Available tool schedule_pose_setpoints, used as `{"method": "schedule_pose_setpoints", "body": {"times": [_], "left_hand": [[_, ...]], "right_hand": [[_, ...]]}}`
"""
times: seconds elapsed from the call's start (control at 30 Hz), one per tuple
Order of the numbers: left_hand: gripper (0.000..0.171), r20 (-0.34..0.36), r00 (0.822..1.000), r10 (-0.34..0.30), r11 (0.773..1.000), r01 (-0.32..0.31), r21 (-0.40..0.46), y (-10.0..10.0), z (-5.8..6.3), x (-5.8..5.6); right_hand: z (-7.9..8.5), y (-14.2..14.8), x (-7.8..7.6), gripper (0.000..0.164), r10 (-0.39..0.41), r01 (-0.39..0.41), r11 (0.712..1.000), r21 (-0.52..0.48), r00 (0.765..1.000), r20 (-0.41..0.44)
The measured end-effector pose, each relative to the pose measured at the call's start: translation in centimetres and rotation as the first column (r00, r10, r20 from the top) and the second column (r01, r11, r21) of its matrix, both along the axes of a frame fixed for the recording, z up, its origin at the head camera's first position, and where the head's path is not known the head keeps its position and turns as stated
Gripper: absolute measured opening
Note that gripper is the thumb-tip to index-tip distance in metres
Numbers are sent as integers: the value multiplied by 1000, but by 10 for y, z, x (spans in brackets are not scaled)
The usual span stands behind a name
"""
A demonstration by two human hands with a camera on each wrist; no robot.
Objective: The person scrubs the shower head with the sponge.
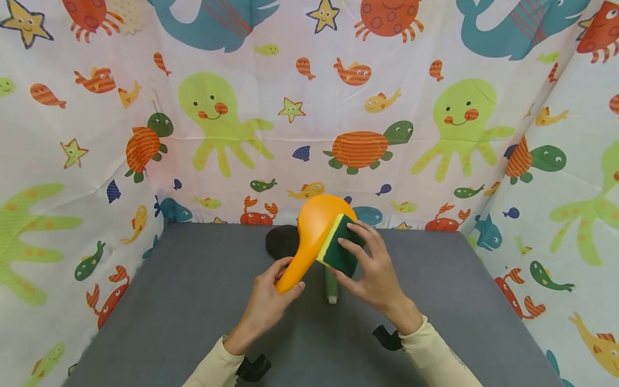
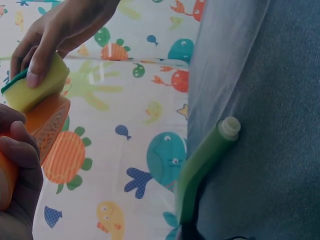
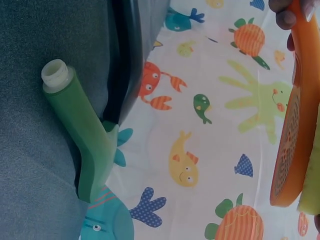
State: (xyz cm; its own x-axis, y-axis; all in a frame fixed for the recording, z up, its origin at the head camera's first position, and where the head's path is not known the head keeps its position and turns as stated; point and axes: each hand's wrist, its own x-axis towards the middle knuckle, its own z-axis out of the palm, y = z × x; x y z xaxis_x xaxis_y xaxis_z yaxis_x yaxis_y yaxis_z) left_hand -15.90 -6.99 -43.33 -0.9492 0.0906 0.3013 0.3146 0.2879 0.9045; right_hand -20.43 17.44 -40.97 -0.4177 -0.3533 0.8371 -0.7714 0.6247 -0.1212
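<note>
My left hand grips the handle of an orange shower head, which is tilted with its round head up and away from me. A green and yellow sponge is pinched in my right hand, yellow side against the smooth back of the shower head. In the right wrist view the patterned spray face of the orange shower head shows, with the yellow edge of the sponge behind it. Most of my right hand is outside that view.
On the grey table, a green shower head lies behind my hands, its white threaded end towards me. A black shower head lies left of it. A curtain printed with sea animals stands around the table.
</note>
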Motion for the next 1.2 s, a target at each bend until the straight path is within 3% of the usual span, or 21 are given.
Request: {"method": "schedule_pose_setpoints", "body": {"times": [0.23,1.2], "left_hand": [[52,64,998,-8,999,5,38,-1,1,2],[51,122,990,-67,989,50,136,-5,3,6]], "right_hand": [[1,2,3,56,-2,2,1000,-10,1000,-2],[-1,5,10,56,-20,20,1000,-5,1000,4]]}}
